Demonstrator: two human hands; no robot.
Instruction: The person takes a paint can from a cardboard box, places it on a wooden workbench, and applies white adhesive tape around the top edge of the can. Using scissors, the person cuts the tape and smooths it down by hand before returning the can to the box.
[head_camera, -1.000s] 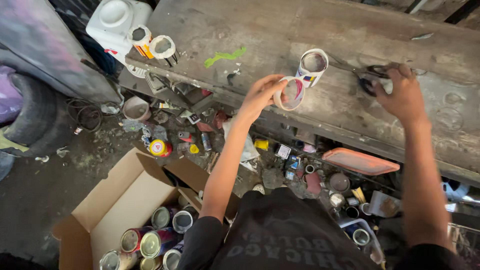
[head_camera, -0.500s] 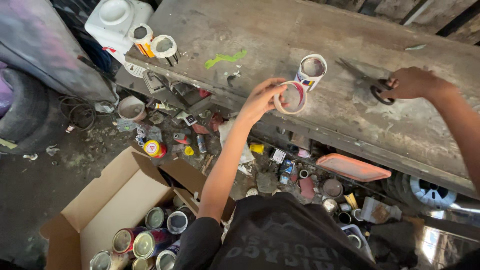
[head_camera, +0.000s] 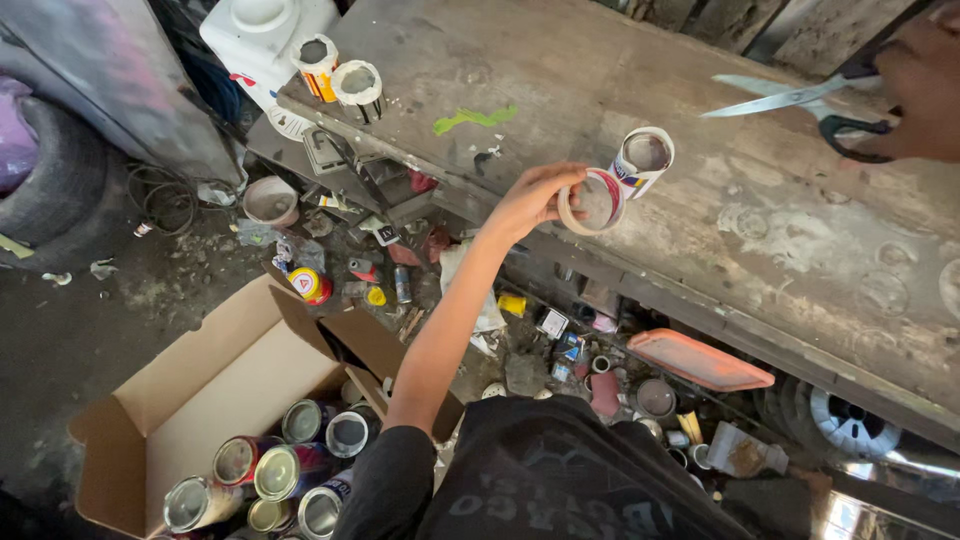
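My left hand pinches a cut open-topped tin can with red-white label, thumb and fingers on its rim, just over the front edge of the worn grey wooden workbench. A second open can stands just behind it. My right hand, fingers through the loops, holds grey-bladed scissors with black handles near the back right corner. A cardboard box of empty cans sits on the floor below.

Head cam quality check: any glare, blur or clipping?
Head view: soft daylight, workbench evenly lit; floor at lower left dim; bright glare at bottom right corner; right hand with scissors cut by the frame edge; left hand and can sharp.
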